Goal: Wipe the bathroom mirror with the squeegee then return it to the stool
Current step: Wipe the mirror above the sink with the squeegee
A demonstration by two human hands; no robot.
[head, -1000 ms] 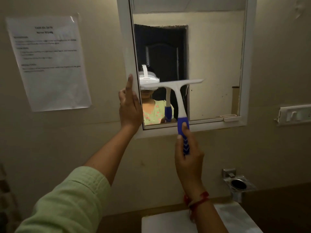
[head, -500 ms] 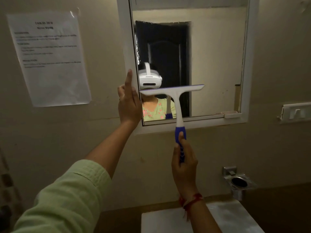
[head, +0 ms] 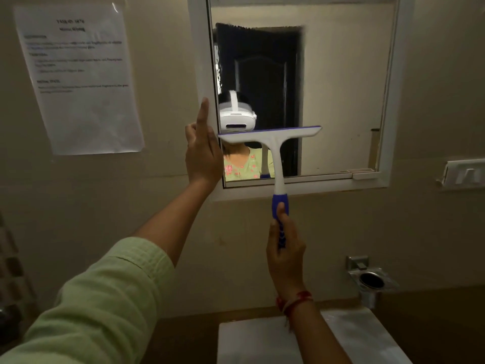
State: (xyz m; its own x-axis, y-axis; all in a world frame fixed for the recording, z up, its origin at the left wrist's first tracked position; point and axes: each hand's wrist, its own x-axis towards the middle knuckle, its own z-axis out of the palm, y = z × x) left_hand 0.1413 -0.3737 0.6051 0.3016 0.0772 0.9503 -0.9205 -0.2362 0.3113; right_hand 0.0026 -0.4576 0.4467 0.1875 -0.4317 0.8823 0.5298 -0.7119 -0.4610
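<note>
The white-framed mirror [head: 341, 88] hangs on the wall ahead. A white squeegee [head: 273, 143] with a blue handle is held upright, its blade lying across the lower left part of the glass. My right hand [head: 284, 256] grips the blue handle from below. My left hand [head: 203, 151] rests flat with fingers extended against the mirror's left frame [head: 198, 61], holding nothing. No stool is in view.
A printed paper sheet [head: 78, 80] is stuck on the wall at left. A metal holder [head: 371, 281] is fixed to the wall at lower right, a white switch plate [head: 464, 174] at right. A white basin edge [head: 262, 340] lies below my hands.
The squeegee blade stays in the lower left part of the glass. My left hand stays on the frame. The view has tilted slightly.
</note>
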